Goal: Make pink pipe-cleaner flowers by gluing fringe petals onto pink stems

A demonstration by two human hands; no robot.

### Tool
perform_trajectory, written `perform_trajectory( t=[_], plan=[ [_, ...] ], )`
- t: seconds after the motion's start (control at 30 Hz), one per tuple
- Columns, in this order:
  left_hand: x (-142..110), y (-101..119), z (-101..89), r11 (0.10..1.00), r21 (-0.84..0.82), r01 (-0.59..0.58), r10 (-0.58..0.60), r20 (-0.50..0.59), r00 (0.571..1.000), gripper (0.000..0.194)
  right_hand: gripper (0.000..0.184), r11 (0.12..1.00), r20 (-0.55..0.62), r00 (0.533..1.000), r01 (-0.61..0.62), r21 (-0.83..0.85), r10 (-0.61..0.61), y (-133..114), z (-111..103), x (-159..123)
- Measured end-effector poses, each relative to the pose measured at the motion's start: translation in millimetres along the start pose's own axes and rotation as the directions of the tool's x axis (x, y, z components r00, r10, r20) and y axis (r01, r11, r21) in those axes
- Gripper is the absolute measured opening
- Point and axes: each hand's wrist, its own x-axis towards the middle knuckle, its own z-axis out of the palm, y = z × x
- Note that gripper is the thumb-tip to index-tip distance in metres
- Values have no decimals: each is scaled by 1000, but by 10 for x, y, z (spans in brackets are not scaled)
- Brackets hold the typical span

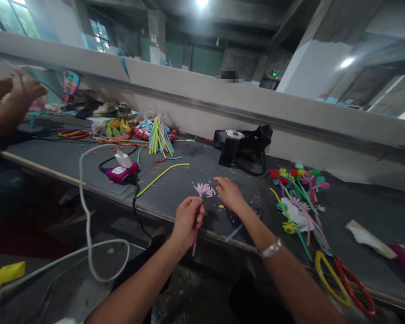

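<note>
My left hand (188, 220) is closed around the thin stem of a pale pink flower (201, 190), whose petals fan out above my fingers. The stem's lower end hangs down past the table edge. Just right of the bloom lies a small heap of pink cut pieces (210, 191) on the dark table. My right hand (228, 194) hovers close to that heap, index finger stretched out and apart from the others, with nothing visible in it. Its other fingers are partly hidden.
To the right lie finished-looking colourful flowers (303, 193) and large scissors (337, 274). A black bag (256, 144) and a phone (228, 150) stand against the partition. A purple power socket (122, 172), white cable (87, 216) and yellow stick (160, 177) lie left. Another person's hands (20, 92) work far left.
</note>
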Motion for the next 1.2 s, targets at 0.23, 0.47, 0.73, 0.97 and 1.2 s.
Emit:
perform_trajectory(
  t=[0.23,0.47,0.73,0.97,1.2],
  plan=[
    [9,-40,22,1000,-1,21,-21,-8,1000,26,44,986,172,971,167,14,-167,28,269,306],
    [-9,-52,43,1000,18,21,-21,9,1000,28,35,998,119,991,66,-20,-63,193,-71,-451],
    [-7,-134,100,999,30,31,-32,38,999,27,24,974,-103,970,-224,-39,219,221,-77,-799],
    [-41,-163,124,996,86,38,-46,90,995,24,19,972,-78,977,-205,-117,197,119,104,-738],
    [-71,-145,210,993,102,54,-65,111,992,23,22,982,-173,968,-177,58,185,147,91,-775]
  ],
)
